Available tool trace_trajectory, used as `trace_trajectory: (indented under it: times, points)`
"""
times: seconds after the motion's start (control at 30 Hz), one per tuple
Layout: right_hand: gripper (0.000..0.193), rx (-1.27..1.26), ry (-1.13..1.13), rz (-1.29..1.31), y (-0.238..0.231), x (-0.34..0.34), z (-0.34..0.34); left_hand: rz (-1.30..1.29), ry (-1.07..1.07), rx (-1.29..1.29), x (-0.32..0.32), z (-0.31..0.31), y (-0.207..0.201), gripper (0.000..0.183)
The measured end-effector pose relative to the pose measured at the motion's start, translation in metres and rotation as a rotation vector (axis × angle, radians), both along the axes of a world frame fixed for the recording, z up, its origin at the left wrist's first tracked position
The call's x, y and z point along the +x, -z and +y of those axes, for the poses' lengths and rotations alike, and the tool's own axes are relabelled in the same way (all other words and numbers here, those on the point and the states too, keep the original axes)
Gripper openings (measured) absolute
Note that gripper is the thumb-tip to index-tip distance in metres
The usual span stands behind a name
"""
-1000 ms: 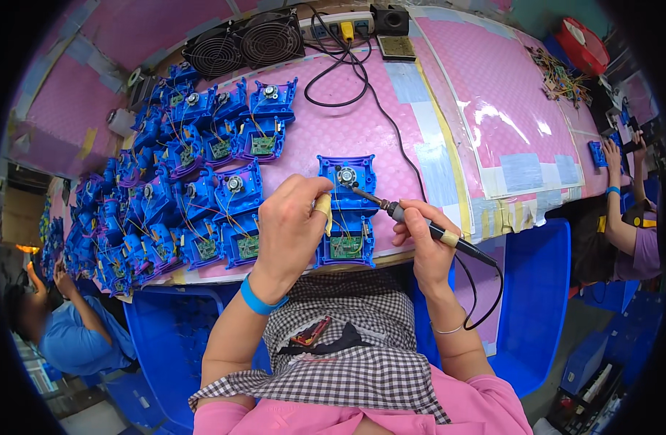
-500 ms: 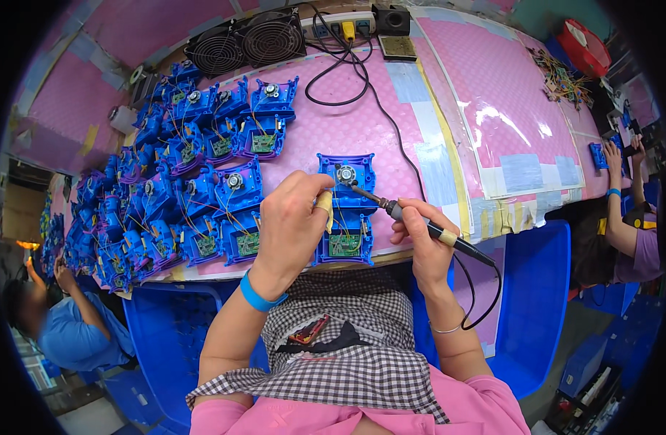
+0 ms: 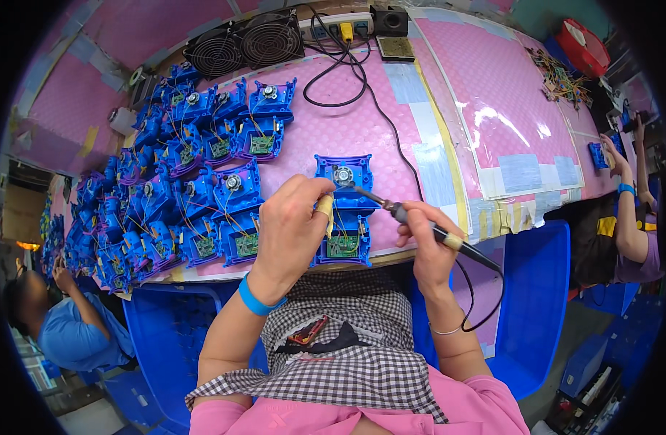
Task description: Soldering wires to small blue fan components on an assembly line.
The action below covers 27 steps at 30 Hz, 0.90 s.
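Observation:
My right hand (image 3: 432, 241) grips a soldering iron (image 3: 449, 238), its tip pointing left at the lower edge of a round metal speaker (image 3: 343, 176). That speaker sits in the upper half of a blue plastic housing (image 3: 360, 166) in front of me. Below it, the other half holds a green circuit board (image 3: 343, 246). My left hand (image 3: 292, 222) is closed in a pinch beside the speaker, with a yellowish wrap on a finger. What its fingertips hold is hidden or too small to make out.
Many similar blue housings (image 3: 233, 185) with speakers, boards and wires crowd the table's left. Two black fans (image 3: 272, 42), a power strip (image 3: 312, 27) and a sponge tray (image 3: 397, 48) stand at the back. A black cord (image 3: 392, 119) crosses the table. Blue bins (image 3: 549, 290) flank me; co-workers sit either side.
The iron's tip has eased slightly, staying near the speaker's lower edge. My left hand keeps its pinch. At the far right, the co-worker's hands have shifted.

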State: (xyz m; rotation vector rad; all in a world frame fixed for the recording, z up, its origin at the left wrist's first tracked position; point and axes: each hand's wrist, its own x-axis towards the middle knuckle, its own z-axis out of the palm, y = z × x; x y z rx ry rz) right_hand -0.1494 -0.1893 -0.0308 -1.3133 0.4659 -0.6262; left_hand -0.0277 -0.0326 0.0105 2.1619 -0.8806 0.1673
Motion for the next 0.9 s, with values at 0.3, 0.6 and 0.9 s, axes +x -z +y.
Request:
trace_trajectory:
  times: [0.3,0.6,0.9]
  points:
    - [0.019,-0.307,-0.044,0.094,-0.014,-0.001,-0.03,-0.01,0.038,0.012,-0.001,-0.017,0.006,0.016]
    - [0.017,-0.404,-0.072,0.086,-0.005,0.002,-0.027,0.013,0.071,0.06,0.002,-0.024,0.01,0.014]
    - [0.017,-0.431,-0.082,0.067,-0.008,0.002,-0.025,-0.009,0.078,0.06,0.005,-0.03,0.017,0.016]
